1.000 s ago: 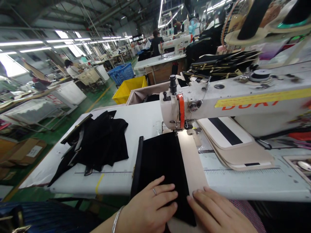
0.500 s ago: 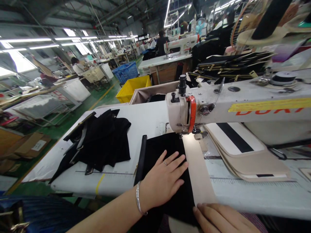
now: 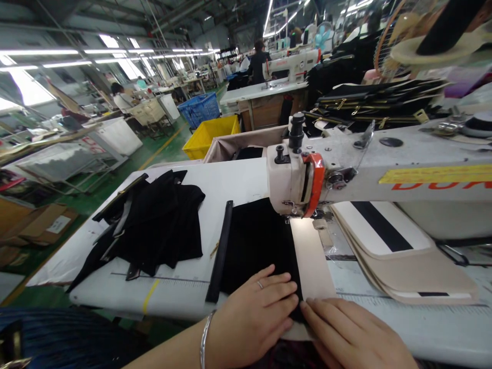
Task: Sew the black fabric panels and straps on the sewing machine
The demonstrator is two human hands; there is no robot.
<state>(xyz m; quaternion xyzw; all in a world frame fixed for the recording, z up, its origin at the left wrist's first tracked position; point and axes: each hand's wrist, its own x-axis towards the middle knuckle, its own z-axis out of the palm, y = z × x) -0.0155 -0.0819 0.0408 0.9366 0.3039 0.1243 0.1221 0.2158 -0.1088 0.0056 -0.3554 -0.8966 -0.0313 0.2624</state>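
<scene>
A black fabric piece with a zipper strip on its left edge lies over a beige panel on the sewing machine bed. Their shared edge runs under the head of a white sewing machine, by the lit needle area. Palm down on the black fabric, my left hand has its fingers stretched out. My right hand is beside it, fingers together over the near end of the beige panel, fingertips at the black edge. Its thumb is hidden.
A pile of black zippered pieces lies on the left of the table. Beige panels with a black stripe are stacked under the machine arm. Beyond stand a yellow crate, a blue basket and another sewing machine.
The black fabric and beige panel have moved away from me under the machine head. My left hand now rests nearer the fabric's front end, closer to my right hand, which has moved forward.
</scene>
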